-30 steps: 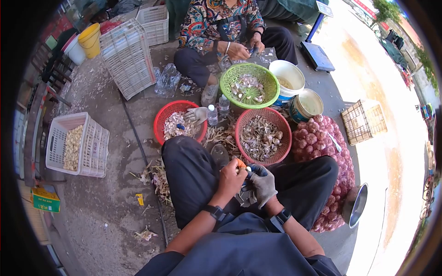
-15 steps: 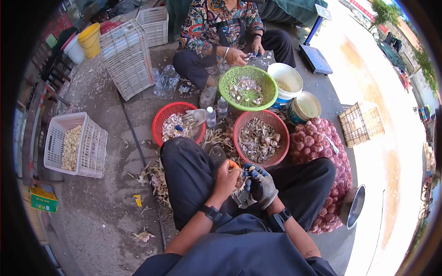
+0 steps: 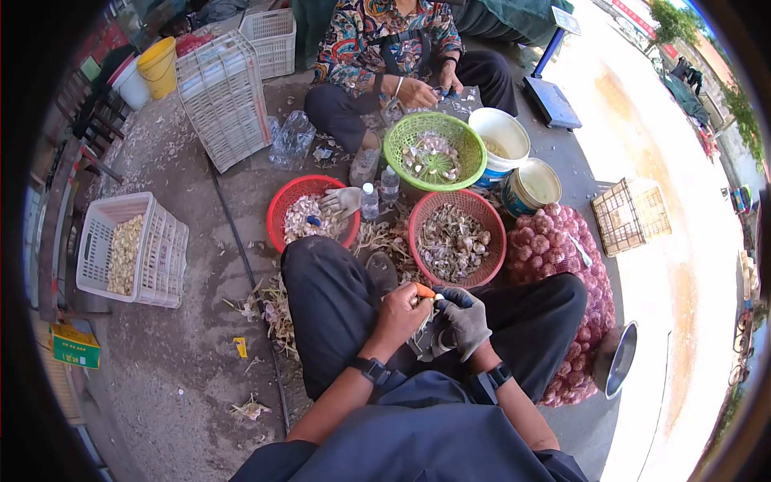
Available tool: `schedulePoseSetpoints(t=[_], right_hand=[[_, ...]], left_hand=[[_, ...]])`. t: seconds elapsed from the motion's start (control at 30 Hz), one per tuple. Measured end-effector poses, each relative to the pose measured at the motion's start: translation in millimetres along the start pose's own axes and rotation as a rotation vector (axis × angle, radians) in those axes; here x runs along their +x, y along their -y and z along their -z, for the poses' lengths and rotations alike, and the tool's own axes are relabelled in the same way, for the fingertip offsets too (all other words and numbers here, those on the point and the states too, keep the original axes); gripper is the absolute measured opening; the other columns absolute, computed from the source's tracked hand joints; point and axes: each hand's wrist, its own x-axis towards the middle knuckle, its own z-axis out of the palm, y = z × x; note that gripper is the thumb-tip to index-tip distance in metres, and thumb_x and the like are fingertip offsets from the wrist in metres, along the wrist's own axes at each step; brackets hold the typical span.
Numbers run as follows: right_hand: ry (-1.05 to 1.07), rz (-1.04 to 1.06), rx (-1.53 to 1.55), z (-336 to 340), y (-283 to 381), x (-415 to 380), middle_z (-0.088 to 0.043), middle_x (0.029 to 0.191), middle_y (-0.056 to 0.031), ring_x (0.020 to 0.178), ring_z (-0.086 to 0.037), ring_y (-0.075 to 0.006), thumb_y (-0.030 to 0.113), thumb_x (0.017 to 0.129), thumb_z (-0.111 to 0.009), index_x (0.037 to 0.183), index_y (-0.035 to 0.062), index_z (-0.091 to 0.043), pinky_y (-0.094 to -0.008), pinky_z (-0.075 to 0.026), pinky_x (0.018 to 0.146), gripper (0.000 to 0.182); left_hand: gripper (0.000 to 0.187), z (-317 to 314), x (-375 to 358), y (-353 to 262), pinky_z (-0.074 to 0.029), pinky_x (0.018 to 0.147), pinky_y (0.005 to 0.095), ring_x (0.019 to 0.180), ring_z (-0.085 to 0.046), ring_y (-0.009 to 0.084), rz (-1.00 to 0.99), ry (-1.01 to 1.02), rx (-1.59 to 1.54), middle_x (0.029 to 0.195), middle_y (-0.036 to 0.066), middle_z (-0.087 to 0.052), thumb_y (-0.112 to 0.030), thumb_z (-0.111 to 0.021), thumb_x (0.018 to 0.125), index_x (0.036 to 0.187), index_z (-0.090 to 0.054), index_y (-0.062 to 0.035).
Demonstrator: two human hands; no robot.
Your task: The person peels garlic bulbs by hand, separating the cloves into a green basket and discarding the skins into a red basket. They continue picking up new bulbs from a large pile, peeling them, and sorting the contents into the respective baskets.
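My left hand, bare with orange covers on fingertips, is closed over my lap on something too small to make out. Close against it is my right hand in a grey and dark blue glove, its fingers pinched around a small pale piece that looks like a garlic clove. Beyond my knees stand a red basket of cloves with a glove on it, and a pinkish-red basket of garlic and skins. A net sack of garlic bulbs lies beside my right knee.
Opposite sits a person in a patterned shirt, hands near a green basket. White buckets and bottles stand nearby. Left is a white crate of cloves; right are a metal bowl, a crate and a scale.
My hands have come closer together, and the orange-covered fingers now point toward the right glove. The right glove has turned, showing more of its back. The person opposite has shifted their hands slightly.
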Motion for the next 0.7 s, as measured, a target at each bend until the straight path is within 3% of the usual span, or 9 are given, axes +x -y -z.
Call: schedulePoseSetpoints(t=[0.13,0.23,0.33,0.53,0.7], right_hand=[[-0.004,0.032,-0.061,1,-1,0,-0.071,0.096,0.0002,0.081,-0.061,-0.0046,0.005,0.092,-0.071,0.115,-0.0022,-0.071,-0.0216,-0.052,0.074,0.024],[-0.009,0.046,-0.077,0,0,-1,-0.071,0.097,0.0003,0.082,-0.06,-0.0044,0.004,0.092,-0.071,0.115,-0.0024,-0.071,-0.0216,-0.052,0.075,0.024],[-0.025,0.074,-0.11,0,0,-2,-0.072,0.097,-0.0002,0.084,-0.061,-0.0046,0.004,0.091,-0.072,0.114,-0.0028,-0.071,-0.0217,-0.052,0.076,0.024],[-0.047,0.074,-0.135,-2,-3,-4,-0.072,0.098,-0.0014,0.086,-0.062,-0.0052,0.004,0.091,-0.073,0.112,-0.0035,-0.071,-0.0225,-0.053,0.078,0.023],[-0.066,0.088,-0.156,-4,-11,-2,-0.072,0.097,-0.0017,0.085,-0.062,-0.0058,0.005,0.091,-0.073,0.111,-0.0039,-0.07,-0.0232,-0.053,0.078,0.023]], left_hand=[[0.015,-2,0,0,-0.045,0.059,0.0285,0.064,-0.054,0.0095,0.01,-0.005,0.01,0.08,0.008,-0.064,-0.008,-0.071,0.086,0.096,-0.07,0.0023],[0.015,3,1,-8,-0.052,0.068,0.0346,0.074,-0.069,0.0247,0.105,0.049,0.068,0.09,0.016,-0.07,-0.01,-0.071,0.083,0.093,-0.069,0.001],[0.015,2,1,-9,-0.047,0.062,0.0312,0.067,-0.061,0.0145,0.05,0.046,0.09,0.081,0.012,-0.065,-0.009,-0.069,0.085,0.095,-0.069,0.0023],[0.015,-8,1,2,-0.051,0.069,0.041,0.078,-0.067,0.0346,-0.011,-0.014,0.163,0.085,0.02,-0.067,-0.009,-0.066,0.082,0.091,-0.066,0.0023],[0.015,-9,0,1,-0.051,0.072,0.0443,0.081,-0.065,0.04,0.01,-0.021,0.21,0.086,0.021,-0.066,-0.01,-0.065,0.081,0.089,-0.063,0.0023]])
